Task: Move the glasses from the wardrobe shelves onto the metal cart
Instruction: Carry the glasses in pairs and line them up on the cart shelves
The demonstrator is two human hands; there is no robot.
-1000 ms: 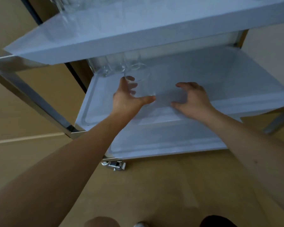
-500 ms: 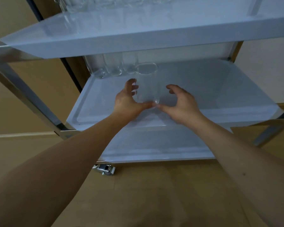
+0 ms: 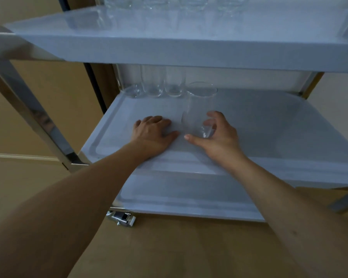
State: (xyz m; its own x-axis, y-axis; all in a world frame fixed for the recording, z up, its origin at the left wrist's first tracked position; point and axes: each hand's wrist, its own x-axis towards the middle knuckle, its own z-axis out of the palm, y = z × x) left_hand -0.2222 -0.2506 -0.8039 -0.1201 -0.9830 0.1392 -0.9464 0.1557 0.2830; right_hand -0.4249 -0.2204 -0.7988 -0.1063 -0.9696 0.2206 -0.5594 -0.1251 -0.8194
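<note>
Beige flooring shows below a metal cart (image 3: pixel 38 119), on whose middle shelf (image 3: pixel 269 125) the right hand (image 3: pixel 219 137) curls its grip around a clear glass (image 3: pixel 199 109) standing upright. Just left of that grip, the left hand (image 3: pixel 152 133) lies flat on the shelf, fingers spread, holding nothing. Beyond the grip, three more glasses (image 3: pixel 159 83) line the back edge; above, the top shelf (image 3: pixel 169 47) carries others.

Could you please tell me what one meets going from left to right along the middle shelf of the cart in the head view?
Left hand → held glass → right hand.
</note>
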